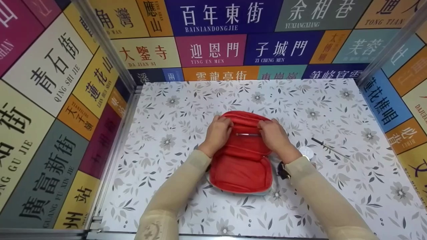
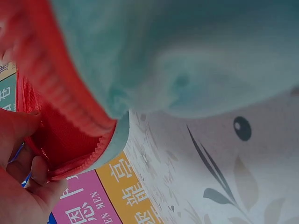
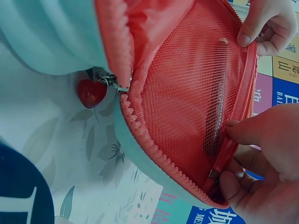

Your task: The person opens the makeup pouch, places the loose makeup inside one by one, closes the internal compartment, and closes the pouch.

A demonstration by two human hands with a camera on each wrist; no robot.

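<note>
A zip pencil case [image 1: 242, 173] lies unfolded on the table, pale teal outside and red inside. In its far half is a red mesh pocket [image 3: 182, 84], with a slim pen [image 3: 217, 107] showing through the mesh. My left hand [image 1: 217, 133] pinches the rim at the far left, thumb on the inside. On the other side my right hand [image 1: 275, 138] pinches the zipped edge of the mesh pocket between thumb and fingers. A red heart charm [image 3: 91, 93] hangs from the case's zip, beside the fold.
To the right of the case a thin dark-tipped pen [image 1: 330, 147] lies on the flower-patterned table [image 1: 166, 113]. Near my right wrist is a round, whitish disc [image 1: 306, 152]. Panels [image 1: 213, 50] with street names stand behind and at both sides.
</note>
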